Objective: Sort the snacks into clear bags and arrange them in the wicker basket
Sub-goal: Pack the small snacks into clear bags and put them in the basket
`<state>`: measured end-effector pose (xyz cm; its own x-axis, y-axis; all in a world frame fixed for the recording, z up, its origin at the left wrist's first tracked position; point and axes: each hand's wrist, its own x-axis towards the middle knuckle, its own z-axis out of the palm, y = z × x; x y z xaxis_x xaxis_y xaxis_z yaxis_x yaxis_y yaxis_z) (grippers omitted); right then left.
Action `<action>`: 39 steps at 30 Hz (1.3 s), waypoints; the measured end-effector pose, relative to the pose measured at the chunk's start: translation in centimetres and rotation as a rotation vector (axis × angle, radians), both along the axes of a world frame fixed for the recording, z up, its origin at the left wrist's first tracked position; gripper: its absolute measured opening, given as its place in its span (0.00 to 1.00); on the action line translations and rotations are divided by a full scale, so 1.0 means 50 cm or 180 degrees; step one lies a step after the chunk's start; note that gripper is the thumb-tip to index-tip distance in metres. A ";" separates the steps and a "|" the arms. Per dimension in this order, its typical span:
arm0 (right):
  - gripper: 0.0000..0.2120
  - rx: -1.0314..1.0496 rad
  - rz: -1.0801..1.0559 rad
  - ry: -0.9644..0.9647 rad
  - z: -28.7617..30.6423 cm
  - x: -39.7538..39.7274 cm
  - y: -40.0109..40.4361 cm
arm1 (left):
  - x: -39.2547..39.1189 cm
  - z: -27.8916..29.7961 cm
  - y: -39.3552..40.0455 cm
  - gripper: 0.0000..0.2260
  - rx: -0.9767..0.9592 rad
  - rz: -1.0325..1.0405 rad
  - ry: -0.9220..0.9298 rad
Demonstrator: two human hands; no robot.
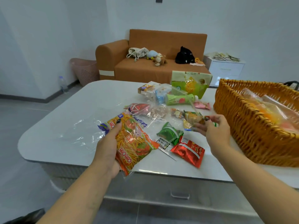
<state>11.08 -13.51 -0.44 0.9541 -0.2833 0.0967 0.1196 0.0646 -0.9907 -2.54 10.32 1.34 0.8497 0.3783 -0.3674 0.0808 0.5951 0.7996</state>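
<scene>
White tabletop [68, 113] is seen in a pale-walled room, and all positions below are given relative to it.

At its near edge, the left hand [110, 143] is held palm-up with the thumb laid across an orange snack packet [132, 143], which is gripped inside a clear bag [80, 135] trailing onto the surface. Over the right part of the tabletop, the right hand [215, 130] is raised slightly, and a small crumpled packet [194, 120] is pinched in its fingertips.

Between the hands, a green packet [168, 133] and a red packet [189, 151] are lying on the surface, touching one another. Toward the middle, further loose snacks are scattered, some in clear film. At the right end, a wicker basket [242, 120] is standing with bagged snacks inside. At the far edge, a green snack box [191, 83] is upright, with a green tube [179, 99] lying just before it.

Beyond the tabletop, an orange sofa [145, 68], a pink bin [84, 70] and a white cabinet [226, 68] are noted.
</scene>
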 end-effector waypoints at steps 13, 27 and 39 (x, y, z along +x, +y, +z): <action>0.08 0.1701 0.1281 0.0032 0.081 -0.199 -0.021 | -0.049 0.006 0.010 0.14 0.0159 -0.0282 -0.0154; 0.10 0.2156 0.1217 0.0329 0.092 -0.132 0.027 | -0.028 -0.012 0.029 0.15 0.0369 -0.0184 -0.0167; 0.29 0.0683 0.1779 0.0764 0.130 -0.102 -0.065 | -0.036 -0.024 0.019 0.19 0.0486 -0.0402 -0.0393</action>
